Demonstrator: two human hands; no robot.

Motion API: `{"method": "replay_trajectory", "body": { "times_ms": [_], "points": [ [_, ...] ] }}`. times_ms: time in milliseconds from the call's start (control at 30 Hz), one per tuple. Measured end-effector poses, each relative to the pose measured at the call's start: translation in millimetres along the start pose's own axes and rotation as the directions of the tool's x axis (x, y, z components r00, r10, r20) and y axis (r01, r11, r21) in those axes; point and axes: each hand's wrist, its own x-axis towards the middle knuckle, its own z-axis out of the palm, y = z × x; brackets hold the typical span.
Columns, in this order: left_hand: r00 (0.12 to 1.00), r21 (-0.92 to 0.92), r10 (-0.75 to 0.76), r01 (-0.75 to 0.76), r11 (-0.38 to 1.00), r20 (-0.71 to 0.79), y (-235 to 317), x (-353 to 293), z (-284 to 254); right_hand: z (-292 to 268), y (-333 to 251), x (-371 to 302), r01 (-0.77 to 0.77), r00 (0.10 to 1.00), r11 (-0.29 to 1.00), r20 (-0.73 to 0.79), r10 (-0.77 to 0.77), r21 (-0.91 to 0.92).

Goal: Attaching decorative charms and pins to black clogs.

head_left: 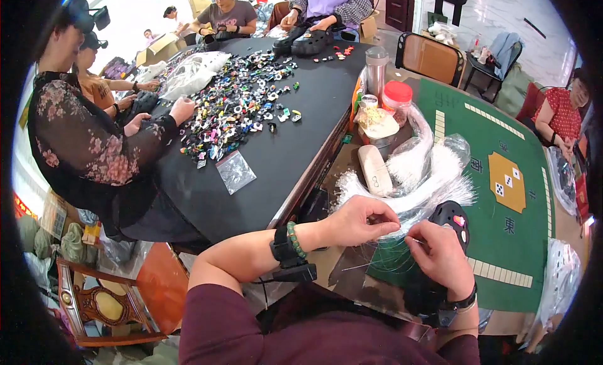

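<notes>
My left hand (367, 222) is closed in a pinch, thumb and fingertips together, just above some fine clear strands (391, 255). Facing it is my right hand (441, 251), its thumb and forefinger also pressed together. Whatever sits in either pinch is too thin to make out. A bundle of white plastic strands (433, 188), partly in clear wrap, lies right beyond my fingers. Behind my right hand rests a black clog (448, 215) with small coloured charms on it; my hand hides part of it.
A beige glasses case (375, 170), a red-lidded jar (397, 96) and a steel tumbler (376, 71) stand beyond. The green mat (452, 126) is at right. Several people work round the black table (295, 151), heaped with colourful charms (232, 114). A wooden chair (135, 296) stands at left.
</notes>
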Motion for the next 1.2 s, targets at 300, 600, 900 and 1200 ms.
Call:
{"method": "replay_trajectory", "body": {
  "times_ms": [300,600,900,1200],
  "points": [
    [0.978,-0.137,-0.171,0.186,0.973,0.115,4.8,-1.1,-0.3,2.4,1.8,-0.8,0.013,1.0,0.999,-0.003,-0.013,0.031],
    [0.995,-0.03,0.029,-0.026,0.999,0.097,0.6,-1.1,5.7,-0.6,-0.9,-1.3,0.014,1.0,1.0,0.009,-0.014,0.015],
    [0.977,-0.257,-0.206,0.213,0.943,0.052,2.5,-1.1,4.0,-3.1,2.1,-2.3,0.018,1.0,1.0,-0.025,-0.018,-0.001],
    [0.959,-0.486,-0.243,0.144,0.862,-0.148,-2.3,-1.1,-5.8,-2.5,0.3,-2.6,-0.014,1.0,0.999,-0.004,0.014,0.034]
  ]
}}
